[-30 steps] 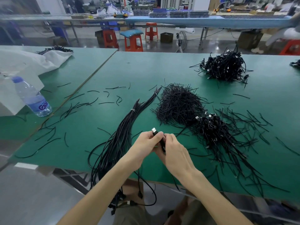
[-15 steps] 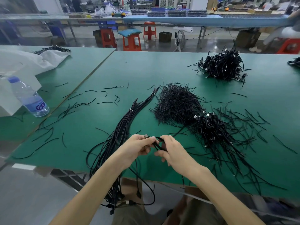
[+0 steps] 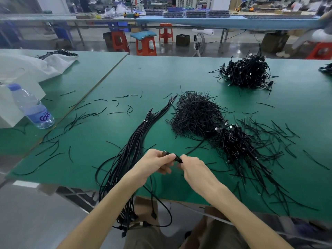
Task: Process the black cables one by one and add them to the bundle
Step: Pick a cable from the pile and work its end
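On my feed, the landmark is the long bundle of black cables (image 3: 136, 139), bound by a white tie and lying on the green table (image 3: 161, 76). Just right of the bundle's near end, I see the left hand (image 3: 154, 164) with its fingers curled round the connector end of one thin black cable (image 3: 177, 158). The right hand (image 3: 194, 169) pinches the same cable just beside it. Right of the bundle lie a heap of short black ties (image 3: 195, 114) and a tangled pile of black connector cables (image 3: 235, 142). A clear plastic water bottle (image 3: 32, 106) lies well left of the bundle.
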The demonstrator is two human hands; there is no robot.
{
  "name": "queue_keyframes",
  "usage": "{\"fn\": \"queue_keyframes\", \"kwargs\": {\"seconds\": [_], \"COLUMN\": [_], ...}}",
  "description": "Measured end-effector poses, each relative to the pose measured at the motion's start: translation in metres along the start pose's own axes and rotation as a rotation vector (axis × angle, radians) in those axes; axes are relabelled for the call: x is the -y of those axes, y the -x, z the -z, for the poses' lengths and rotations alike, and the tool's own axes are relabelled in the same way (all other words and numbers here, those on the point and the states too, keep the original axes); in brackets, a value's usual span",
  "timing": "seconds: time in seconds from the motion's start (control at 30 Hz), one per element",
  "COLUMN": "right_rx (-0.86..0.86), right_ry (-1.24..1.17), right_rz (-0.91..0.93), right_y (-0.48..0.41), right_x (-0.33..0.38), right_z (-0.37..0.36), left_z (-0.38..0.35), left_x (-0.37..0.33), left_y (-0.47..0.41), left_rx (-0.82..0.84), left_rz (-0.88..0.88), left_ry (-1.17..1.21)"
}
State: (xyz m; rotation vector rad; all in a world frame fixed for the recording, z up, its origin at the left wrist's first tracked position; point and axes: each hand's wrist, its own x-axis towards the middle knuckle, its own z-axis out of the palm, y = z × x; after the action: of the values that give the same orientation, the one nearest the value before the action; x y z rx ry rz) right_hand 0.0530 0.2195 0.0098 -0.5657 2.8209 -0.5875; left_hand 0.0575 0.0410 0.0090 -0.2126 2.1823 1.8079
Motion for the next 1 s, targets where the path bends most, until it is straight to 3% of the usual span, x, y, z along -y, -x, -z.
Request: {"fn": "queue_keyframes", "kwargs": {"seconds": [0.07,0.13,0.23,0.3,0.43,0.6,0.73,0.83,1.0], "right_rx": [-0.009,0.004,0.019,0.012,0.016,0.008,-0.246,-0.374,-0.195], "right_ry": [0.063,0.11,0.158,0.175,0.168,-0.117,0.06,0.077,0.003], "right_rz": [0.016,0.049,0.119,0.151,0.166,0.084,0.094,-0.037,-0.227], "right_y": [0.002,0.003,0.004,0.003,0.0,-0.003,-0.011,-0.012,-0.009], "right_x": [-0.002,-0.003,-0.004,-0.003,-0.002,-0.008,-0.021,-0.037,-0.053], "right_z": [-0.001,-0.003,-0.006,-0.007,-0.007,-0.007,-0.002,0.007,-0.002], "left_z": [0.003,0.008,0.014,0.013,0.008,0.0,0.006,0.017,0.018], "left_x": [-0.002,-0.002,-0.002,-0.003,0.002,0.02,0.03,0.036,0.047], "left_y": [-0.002,-0.004,-0.005,-0.004,-0.005,-0.007,-0.015,-0.025,-0.036], "left_rx": [-0.002,0.016,0.164,0.245,0.295,0.167,-0.078,-0.282,-0.407], "left_rz": [0.002,-0.047,-0.202,-0.215,-0.128,-0.198,-0.237,-0.172,-0.156], "left_ry": [-0.09,-0.328,-0.703,-0.846,-0.885,-1.088,-0.903,-0.642,-0.409]}}
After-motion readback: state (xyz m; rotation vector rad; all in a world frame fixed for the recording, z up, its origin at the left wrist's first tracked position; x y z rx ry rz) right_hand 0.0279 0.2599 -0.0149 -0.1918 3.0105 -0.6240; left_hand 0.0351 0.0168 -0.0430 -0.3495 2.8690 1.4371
